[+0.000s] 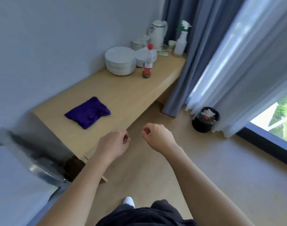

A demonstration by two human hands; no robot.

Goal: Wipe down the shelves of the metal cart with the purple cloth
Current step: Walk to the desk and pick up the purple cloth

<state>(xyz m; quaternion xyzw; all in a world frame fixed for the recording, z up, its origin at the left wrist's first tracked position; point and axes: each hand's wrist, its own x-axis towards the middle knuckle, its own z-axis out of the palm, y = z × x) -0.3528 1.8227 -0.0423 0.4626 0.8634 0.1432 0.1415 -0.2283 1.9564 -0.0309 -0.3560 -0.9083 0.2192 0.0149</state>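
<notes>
Wooden counter (123,88): purple cloth (88,112), plates (120,61), bottle (147,66)

At the bench's (123,95) far end stand stacked white plates (120,61), a red-capped bottle (147,66), a kettle (157,35) and a spray bottle (180,43).

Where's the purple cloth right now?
In the head view, the purple cloth lies left of centre on the near end of the wooden counter, beyond the left hand and short of the plate stack.
</notes>
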